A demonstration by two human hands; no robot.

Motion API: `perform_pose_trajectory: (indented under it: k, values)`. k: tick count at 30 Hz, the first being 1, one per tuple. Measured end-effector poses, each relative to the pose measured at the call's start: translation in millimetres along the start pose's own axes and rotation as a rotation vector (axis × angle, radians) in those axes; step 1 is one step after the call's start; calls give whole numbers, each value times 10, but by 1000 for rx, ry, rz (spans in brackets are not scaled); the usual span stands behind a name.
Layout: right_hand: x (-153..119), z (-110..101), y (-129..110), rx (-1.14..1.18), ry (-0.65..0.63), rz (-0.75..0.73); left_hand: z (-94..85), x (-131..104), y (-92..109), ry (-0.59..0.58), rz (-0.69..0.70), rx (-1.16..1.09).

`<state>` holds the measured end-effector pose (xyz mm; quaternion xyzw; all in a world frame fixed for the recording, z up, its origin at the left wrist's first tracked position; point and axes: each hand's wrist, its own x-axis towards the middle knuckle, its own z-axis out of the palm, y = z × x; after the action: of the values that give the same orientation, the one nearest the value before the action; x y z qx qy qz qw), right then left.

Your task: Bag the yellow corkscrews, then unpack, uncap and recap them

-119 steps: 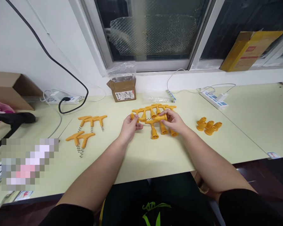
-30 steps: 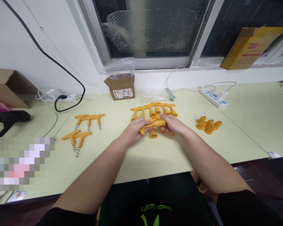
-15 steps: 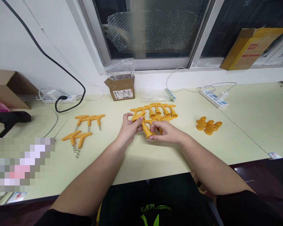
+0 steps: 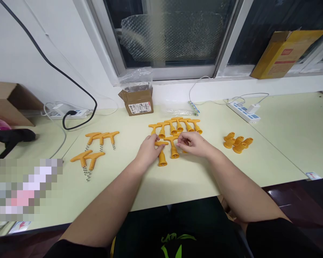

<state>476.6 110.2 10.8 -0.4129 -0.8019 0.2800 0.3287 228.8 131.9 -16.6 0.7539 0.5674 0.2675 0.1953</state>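
Note:
My left hand [image 4: 148,152] has its fingers closed at the left end of the handle of a yellow corkscrew [image 4: 162,157], which lies on the table with its cone-shaped cover on. Beside it lies another covered corkscrew [image 4: 174,147]. My right hand [image 4: 194,144] is curled with its fingertips together by that one's handle, over a further yellow piece mostly hidden beneath it. What the right fingers hold, if anything, cannot be made out. Behind both hands lies a row of several covered corkscrews [image 4: 179,124].
To the left lie several corkscrews [image 4: 92,157] with bare metal spirals. Several loose yellow covers [image 4: 239,146] stand at the right. Along the wall are a small cardboard box [image 4: 140,102], clear plastic, and a white power strip [image 4: 243,111]. A black cable [image 4: 56,68] hangs at the left.
The covered corkscrew that was lifted between both hands now lies at the left of the front row. My left hand stays at its handle; my right hand has moved off its cover, slightly right.

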Motion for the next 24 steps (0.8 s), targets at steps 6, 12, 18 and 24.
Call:
perform_pose_trajectory:
  k: [6,12,18,24]
  values:
    - [-3,-34,51,35,43,20,61,57,7,21,85,17]
    - [-2,-105,78,14,94,46,-35,88,36,118,112,-9]
    - [-124,-436,245,-124,374,161,-570,-70,4,53,-38,85]
    - [-817,-1041,526,-481,622,550,-1446,-515,-761,52,-374,584]
